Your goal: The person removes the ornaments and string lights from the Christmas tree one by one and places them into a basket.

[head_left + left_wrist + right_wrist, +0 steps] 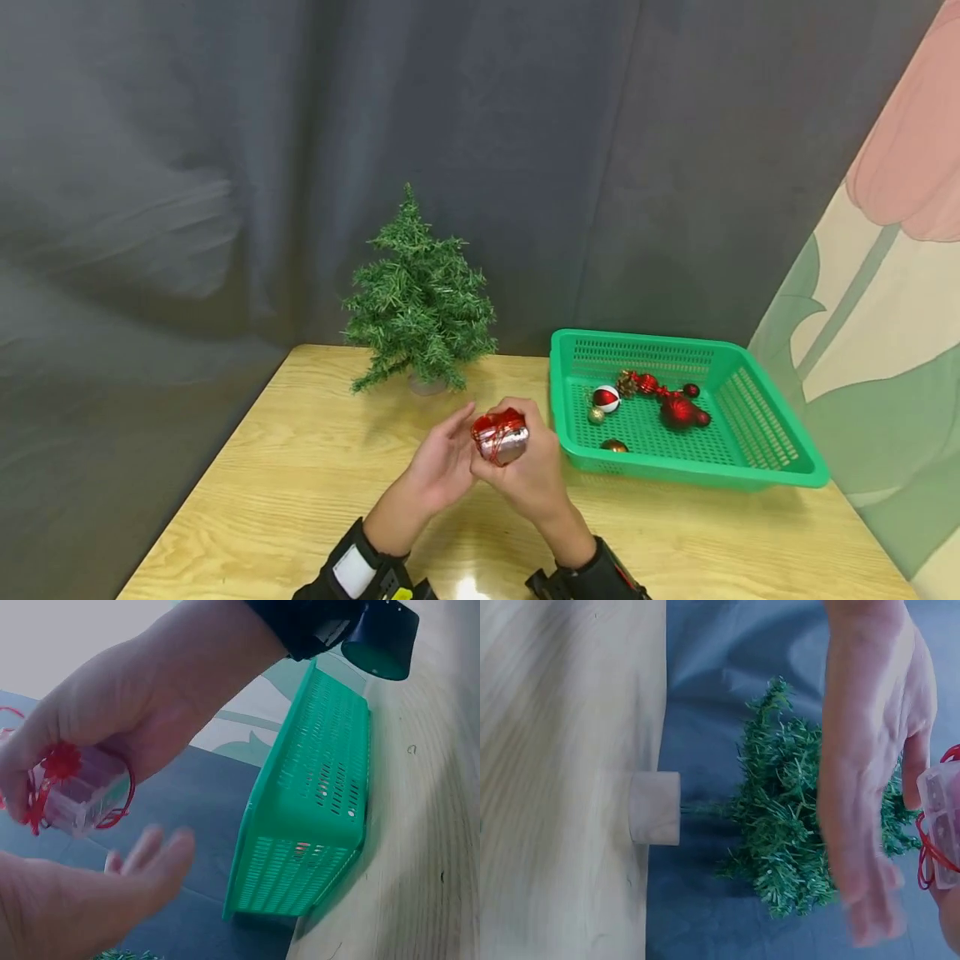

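Note:
Above the table's front half, my right hand (536, 479) grips a small clear-and-silvery box (504, 442) wound with red cord. In the left wrist view, a red flower-like bow (61, 760) shows on the box (94, 791). Part of the box is covered by the right fingers. My left hand (441, 462) is held just left of it, palm turned toward it, fingers extended and slightly blurred. Behind both hands stands a small green artificial Christmas tree (420, 308) on a pale round base (656, 808).
At the right is a green plastic basket (697, 473). Inside lie a red-and-white ball (607, 398), a small gold ball (596, 415), a pine cone (627, 383), a bronze ball (615, 446) and several red ornaments (678, 412). A dark curtain (480, 167) hangs behind the wooden table (285, 467).

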{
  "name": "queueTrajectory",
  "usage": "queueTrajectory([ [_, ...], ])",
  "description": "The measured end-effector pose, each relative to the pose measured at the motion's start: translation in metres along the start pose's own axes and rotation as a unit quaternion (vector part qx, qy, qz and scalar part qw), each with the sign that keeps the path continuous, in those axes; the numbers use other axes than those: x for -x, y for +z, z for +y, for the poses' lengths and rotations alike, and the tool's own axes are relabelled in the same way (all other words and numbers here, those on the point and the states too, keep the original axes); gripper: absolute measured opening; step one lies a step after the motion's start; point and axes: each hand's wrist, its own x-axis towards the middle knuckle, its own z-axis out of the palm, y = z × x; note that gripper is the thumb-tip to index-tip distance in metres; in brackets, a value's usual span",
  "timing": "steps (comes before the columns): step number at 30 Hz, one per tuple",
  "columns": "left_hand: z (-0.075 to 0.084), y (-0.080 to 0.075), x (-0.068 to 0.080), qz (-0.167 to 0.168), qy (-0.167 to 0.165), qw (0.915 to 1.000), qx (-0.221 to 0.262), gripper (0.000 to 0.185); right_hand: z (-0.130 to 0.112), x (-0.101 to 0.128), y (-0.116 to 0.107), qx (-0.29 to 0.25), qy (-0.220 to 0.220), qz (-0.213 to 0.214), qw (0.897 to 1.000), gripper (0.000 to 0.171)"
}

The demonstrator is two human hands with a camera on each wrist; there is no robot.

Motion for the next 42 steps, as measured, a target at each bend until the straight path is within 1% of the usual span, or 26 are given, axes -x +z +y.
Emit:
queueTrajectory([
  [2,-0.001,0.0,0.001,-0.015,-0.02,0.9996,-0.011,0.044,-0.001,0.001,-0.003,-0.001,0.024,0.01,1.0,0.055],
  [5,-0.001,0.001,0.003,-0.035,-0.029,0.9988,-0.02,0.044,0.0,0.004,-0.007,0.014,0.033,0.005,0.999,0.057],
  [8,-0.001,0.002,0.004,-0.035,-0.019,0.9986,-0.033,0.037,0.002,0.005,-0.011,0.03,0.014,-0.011,0.999,0.059],
  [10,0.0,0.002,0.005,-0.034,-0.012,0.9983,-0.046,0.032,0.004,0.005,-0.014,0.025,0.006,-0.021,0.999,0.06],
  [12,0.001,0.003,0.005,-0.034,-0.003,0.9976,-0.06,0.027,0.007,0.003,-0.017,0.019,0.003,-0.025,1.0,0.06],
  [14,0.002,0.003,0.006,-0.032,0.002,0.9967,-0.075,0.024,0.01,0.005,-0.019,0.011,0.014,-0.021,1.0,0.059],
  [16,0.002,0.003,0.008,-0.028,0.007,0.9956,-0.089,0.029,0.012,0.006,-0.02,0.011,0.027,-0.017,0.999,0.057],
  [20,0.002,0.001,0.01,-0.023,0.009,0.9936,-0.111,0.052,0.015,0.009,-0.019,0.011,0.039,-0.019,0.999,0.054],
  [26,0.002,0.0,0.005,-0.014,0.003,0.9934,-0.114,0.054,0.016,0.008,-0.021,0.006,0.022,-0.037,0.999,0.062],
  [31,0.003,-0.001,0.004,0.008,-0.009,0.9932,-0.116,0.064,0.015,0.007,-0.021,0.0,0.0,-0.071,0.998,0.067],
  [34,0.003,-0.002,0.004,0.023,-0.014,0.9926,-0.118,0.065,0.016,0.006,-0.021,0.0,-0.002,-0.089,0.996,0.068],
  [37,0.004,-0.002,0.003,0.02,-0.014,0.9935,-0.111,0.053,0.018,0.006,-0.022,-0.015,0.017,-0.073,0.997,0.064],
  [40,0.004,0.0,0.003,0.0,-0.011,0.9951,-0.098,0.033,0.018,0.005,-0.022,-0.032,0.048,-0.037,0.998,0.059],
  [41,0.005,0.001,0.003,-0.01,-0.011,0.9953,-0.096,0.031,0.018,0.005,-0.021,-0.034,0.059,-0.028,0.997,0.058],
  [42,0.005,0.002,0.004,-0.019,-0.009,0.9946,-0.102,0.034,0.019,0.004,-0.021,-0.03,0.066,-0.02,0.997,0.059],
])
